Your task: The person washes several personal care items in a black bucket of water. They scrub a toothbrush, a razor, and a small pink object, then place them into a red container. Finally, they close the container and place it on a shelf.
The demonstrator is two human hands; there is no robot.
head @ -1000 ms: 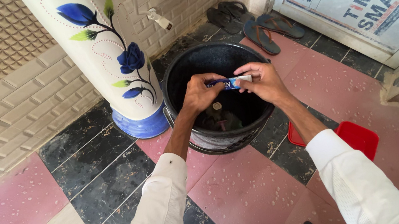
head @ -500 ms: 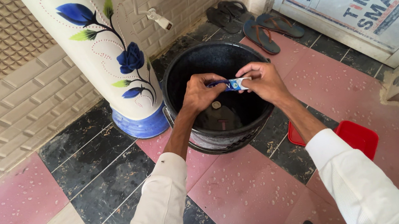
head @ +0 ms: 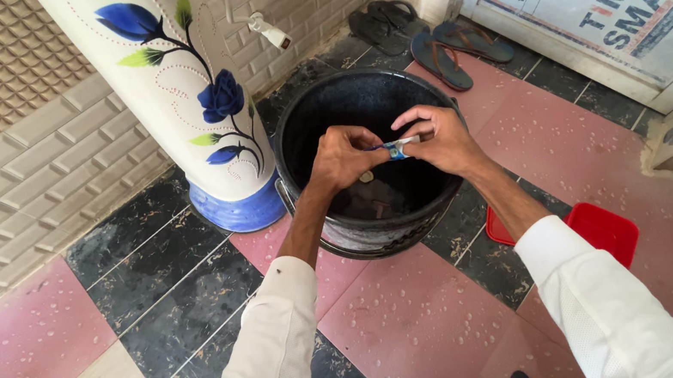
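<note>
Left hand (head: 343,156) and right hand (head: 439,140) pinch what looks like a sachet (head: 396,148) over bucket (head: 334,233).

One bucket (head: 318,118), one sachet (head: 394,148), two pairs of sandals (head: 430,42), one red dustpan (head: 602,232).

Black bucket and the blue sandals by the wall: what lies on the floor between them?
Nothing. In the head view only bare pink and black floor tiles separate the black bucket from the blue sandals.
</note>
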